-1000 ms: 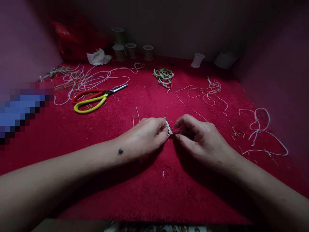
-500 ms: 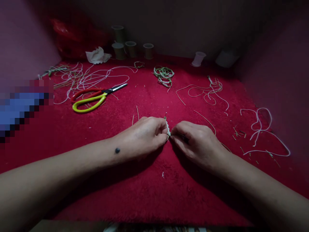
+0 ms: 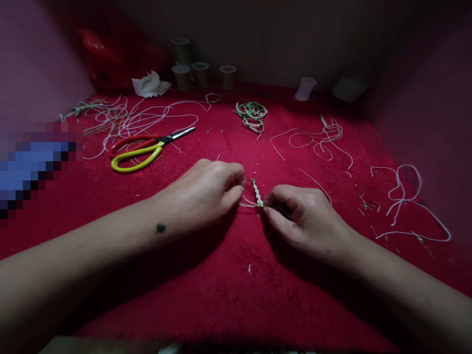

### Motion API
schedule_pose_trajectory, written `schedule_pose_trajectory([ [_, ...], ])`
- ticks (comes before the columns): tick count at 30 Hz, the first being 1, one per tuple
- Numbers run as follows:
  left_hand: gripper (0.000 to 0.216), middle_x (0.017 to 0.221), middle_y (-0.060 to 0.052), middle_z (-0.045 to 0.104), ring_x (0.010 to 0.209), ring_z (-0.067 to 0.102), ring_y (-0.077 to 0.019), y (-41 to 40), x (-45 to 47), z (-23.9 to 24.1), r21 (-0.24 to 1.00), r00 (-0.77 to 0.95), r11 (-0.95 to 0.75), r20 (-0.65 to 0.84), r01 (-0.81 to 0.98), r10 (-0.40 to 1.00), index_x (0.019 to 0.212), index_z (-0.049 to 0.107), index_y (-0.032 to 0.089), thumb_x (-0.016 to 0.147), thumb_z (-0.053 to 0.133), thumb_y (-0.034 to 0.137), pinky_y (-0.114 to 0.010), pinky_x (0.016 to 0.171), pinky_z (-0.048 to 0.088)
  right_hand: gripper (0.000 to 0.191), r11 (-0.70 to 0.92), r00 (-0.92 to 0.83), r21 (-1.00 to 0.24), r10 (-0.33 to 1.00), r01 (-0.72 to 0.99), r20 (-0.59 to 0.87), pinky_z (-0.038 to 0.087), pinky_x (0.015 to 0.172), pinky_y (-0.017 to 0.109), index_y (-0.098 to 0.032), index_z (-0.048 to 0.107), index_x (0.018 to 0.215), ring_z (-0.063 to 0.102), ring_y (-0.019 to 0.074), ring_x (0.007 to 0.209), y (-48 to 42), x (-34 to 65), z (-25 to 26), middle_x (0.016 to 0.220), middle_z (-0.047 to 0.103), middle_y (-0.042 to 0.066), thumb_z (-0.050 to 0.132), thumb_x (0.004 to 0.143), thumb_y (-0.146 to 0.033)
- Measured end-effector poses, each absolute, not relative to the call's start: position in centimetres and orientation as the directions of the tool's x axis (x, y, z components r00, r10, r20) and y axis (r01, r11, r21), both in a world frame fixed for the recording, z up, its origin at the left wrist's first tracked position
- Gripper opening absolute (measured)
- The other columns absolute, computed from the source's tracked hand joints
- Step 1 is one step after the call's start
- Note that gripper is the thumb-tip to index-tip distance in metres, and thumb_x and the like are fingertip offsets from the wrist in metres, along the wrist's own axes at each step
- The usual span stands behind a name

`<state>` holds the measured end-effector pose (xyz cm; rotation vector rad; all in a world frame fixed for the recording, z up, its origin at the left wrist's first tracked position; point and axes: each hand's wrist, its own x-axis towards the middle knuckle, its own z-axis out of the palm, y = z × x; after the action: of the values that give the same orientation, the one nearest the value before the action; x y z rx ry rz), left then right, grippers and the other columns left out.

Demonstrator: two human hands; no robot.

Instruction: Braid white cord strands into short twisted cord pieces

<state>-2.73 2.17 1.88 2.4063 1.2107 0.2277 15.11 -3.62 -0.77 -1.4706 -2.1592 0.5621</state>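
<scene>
A short green-and-white knotted cord braid (image 3: 257,192) lies on the red cloth between my hands, its looped end pointing away from me. My left hand (image 3: 217,184) is closed, thumb against forefinger, left of the braid. Thin loose cords (image 3: 250,202) run from the braid's near end to its fingertips. Close on the other side, my right hand (image 3: 300,214) pinches the cords at the braid's near end between thumb and forefinger. The fingertips partly hide where the cords are gripped.
Scissors (image 3: 153,147) with red and yellow handles lie at left, beside tangled cords (image 3: 129,118). Several spools (image 3: 227,77) stand at the back. A heap of knotted bracelets (image 3: 251,115) lies beyond the braid. Loose white cord (image 3: 405,199) and clippings (image 3: 367,202) are at right.
My left hand has let go of the braid's side and moved left and slightly away, drawing cords out from its near end. My right hand stays by the braid's near end.
</scene>
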Motion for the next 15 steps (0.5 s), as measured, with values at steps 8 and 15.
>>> schedule_pose_trajectory([
  [8,0.005,0.074,0.0,0.058,0.062,0.05,-0.0095,0.2,-2.6,1.5,0.473,0.659,-0.629,0.127,0.617,0.741,0.08,0.058,0.016,0.078,0.056,0.019,-0.02,0.056,0.035,0.013,0.246,-0.276,-0.656,0.959,0.713,0.059,0.03,0.053,0.022,-0.014,0.057,0.066,0.043,0.0079,0.053,-3.4,15.1,-0.7,0.057,0.05,-0.002,0.052,0.078,-0.015],
  [15,0.002,0.069,0.0,0.059,0.058,0.051,-0.0101,-0.1,-1.9,-0.2,0.482,0.625,-0.562,0.038,0.672,0.779,0.079,0.053,0.016,0.079,0.051,0.017,-0.021,0.054,0.036,0.015,0.232,-0.291,-0.663,0.956,0.711,0.023,0.028,0.053,0.022,-0.015,0.053,0.066,0.04,0.0079,0.053,-3.2,15.2,-0.5,0.056,0.047,-0.003,0.05,0.08,-0.017],
])
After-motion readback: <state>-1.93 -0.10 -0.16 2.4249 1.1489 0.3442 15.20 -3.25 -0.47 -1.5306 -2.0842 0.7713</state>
